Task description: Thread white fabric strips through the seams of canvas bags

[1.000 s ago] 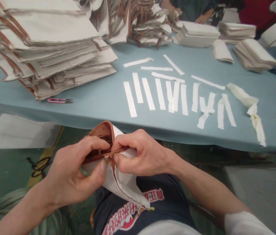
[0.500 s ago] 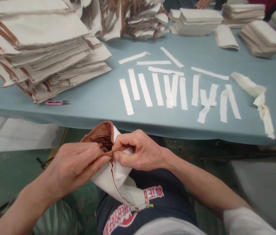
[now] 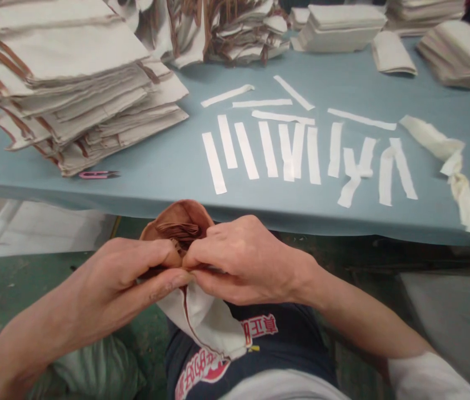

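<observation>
Over my lap I hold a sewn fabric piece [image 3: 214, 328], off-white outside with a brown lining [image 3: 189, 214] and brown gathered folds showing in its opening. A brown-edged seam runs down its white side. My left hand [image 3: 135, 272] pinches the near rim of the opening between thumb and fingers. Right beside it, my right hand [image 3: 243, 261] grips the same rim, the fingertips of both hands meeting. What lies between the fingertips is hidden. The lower end of the piece hangs against a dark apron [image 3: 285, 355] with red and white lettering.
On the blue-covered table [image 3: 155, 186] lie several white strips [image 3: 247, 150], a twisted cream strip [image 3: 430, 139] and pink thread snips [image 3: 99, 174]. A tall stack of brown-edged fabric pieces [image 3: 80, 50] stands left, more bundles [image 3: 247, 33] behind, and folded white stacks [image 3: 343, 28] at the back right.
My right hand has moved slightly left and turned, its fingertips now against the left hand's at the rim. The opening shows wider. The view has shifted a little.
</observation>
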Tool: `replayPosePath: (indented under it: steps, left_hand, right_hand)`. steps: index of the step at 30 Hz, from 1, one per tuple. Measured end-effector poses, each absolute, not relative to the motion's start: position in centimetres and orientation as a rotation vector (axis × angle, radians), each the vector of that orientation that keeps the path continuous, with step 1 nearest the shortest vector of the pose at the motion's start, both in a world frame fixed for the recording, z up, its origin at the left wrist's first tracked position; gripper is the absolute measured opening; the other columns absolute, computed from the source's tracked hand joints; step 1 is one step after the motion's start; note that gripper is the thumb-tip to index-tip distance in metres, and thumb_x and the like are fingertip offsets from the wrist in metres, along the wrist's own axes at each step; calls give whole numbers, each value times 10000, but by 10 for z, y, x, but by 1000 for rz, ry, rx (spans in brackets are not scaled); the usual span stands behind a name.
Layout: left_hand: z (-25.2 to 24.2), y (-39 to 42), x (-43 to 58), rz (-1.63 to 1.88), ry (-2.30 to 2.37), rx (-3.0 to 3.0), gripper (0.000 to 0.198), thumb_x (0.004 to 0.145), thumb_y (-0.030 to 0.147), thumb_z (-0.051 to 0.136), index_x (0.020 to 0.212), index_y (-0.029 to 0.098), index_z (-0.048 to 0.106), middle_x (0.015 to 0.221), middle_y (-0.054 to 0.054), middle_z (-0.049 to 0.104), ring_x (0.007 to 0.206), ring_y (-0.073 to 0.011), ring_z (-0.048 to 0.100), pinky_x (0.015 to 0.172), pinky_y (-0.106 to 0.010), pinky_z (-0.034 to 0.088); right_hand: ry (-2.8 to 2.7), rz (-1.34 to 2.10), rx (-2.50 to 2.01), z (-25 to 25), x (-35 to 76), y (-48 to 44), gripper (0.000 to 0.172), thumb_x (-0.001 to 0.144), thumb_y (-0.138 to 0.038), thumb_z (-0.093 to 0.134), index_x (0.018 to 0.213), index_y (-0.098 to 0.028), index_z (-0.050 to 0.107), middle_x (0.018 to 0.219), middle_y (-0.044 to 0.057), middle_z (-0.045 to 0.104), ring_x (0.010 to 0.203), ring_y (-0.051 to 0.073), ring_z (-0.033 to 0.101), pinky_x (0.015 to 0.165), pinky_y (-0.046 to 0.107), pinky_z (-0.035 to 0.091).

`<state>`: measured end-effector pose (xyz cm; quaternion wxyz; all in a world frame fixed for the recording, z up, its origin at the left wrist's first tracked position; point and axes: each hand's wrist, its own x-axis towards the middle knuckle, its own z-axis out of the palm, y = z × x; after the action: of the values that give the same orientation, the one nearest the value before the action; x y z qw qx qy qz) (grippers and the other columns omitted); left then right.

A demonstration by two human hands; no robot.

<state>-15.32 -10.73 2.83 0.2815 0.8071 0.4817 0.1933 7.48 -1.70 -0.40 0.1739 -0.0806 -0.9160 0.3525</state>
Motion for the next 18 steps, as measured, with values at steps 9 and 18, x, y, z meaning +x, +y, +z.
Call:
replayPosePath:
  steps: [9, 18]
  left_hand:
    - [14, -141, -144, 741, 1488, 2032, 392, 1099, 230, 492, 707, 239, 494, 580, 86, 495, 477, -91, 454, 485, -247, 337]
    - [3, -150, -101, 1297, 1233, 1083, 640, 1016, 719, 564, 668, 265, 278, 531, 56, 343, 411, -135, 353, 374, -289, 315]
  right_hand:
    - [-2249, 1708, -141, -27, 63, -5, 311, 1041, -421, 658, 840, -184, 652, 707, -48, 575, 632, 94, 501, 625, 242, 348]
    - [-1892, 2029, -17, -34, 39, -8, 513, 940, -588, 790, 698, -198, 560, 651, -72, 465, 587, 86, 375, 562, 246, 306]
